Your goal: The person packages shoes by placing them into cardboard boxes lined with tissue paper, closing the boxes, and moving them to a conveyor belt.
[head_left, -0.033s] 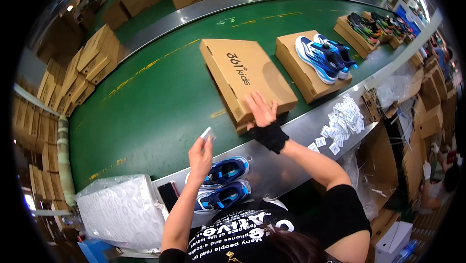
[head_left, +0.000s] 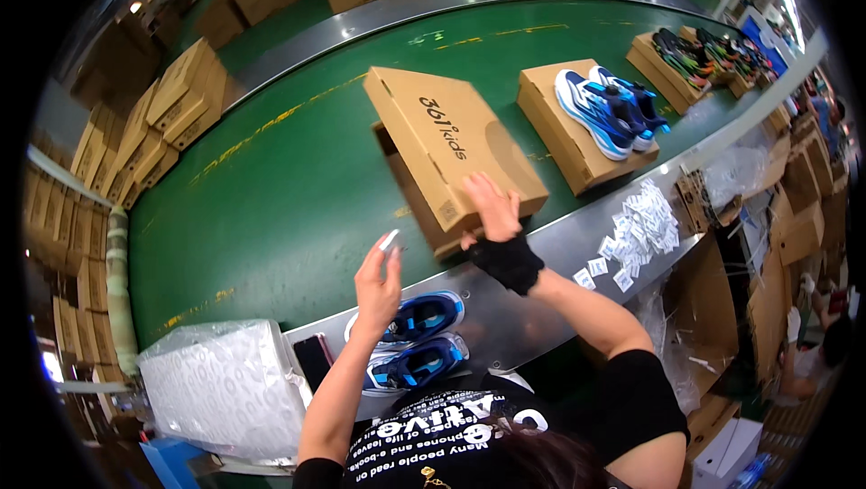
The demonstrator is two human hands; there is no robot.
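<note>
Unlidding, apparently: right hand (head_left: 493, 211) clamps tilted shoebox lid (head_left: 465, 119) above base (head_left: 419, 200), near edge of conveyor (head_left: 271, 200); left hand (head_left: 376, 286) pinches white slip (head_left: 390, 239). Next likely needs lid lifted clear.

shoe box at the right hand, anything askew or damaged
Yes, the lid looks askew: not squarely on the box base, which shows open along its left side. The right hand touches the lid's near end. No damage visible.

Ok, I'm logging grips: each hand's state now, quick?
Left hand: closed, pinching a small white item.
Right hand: holding the lid at its near end.
</note>
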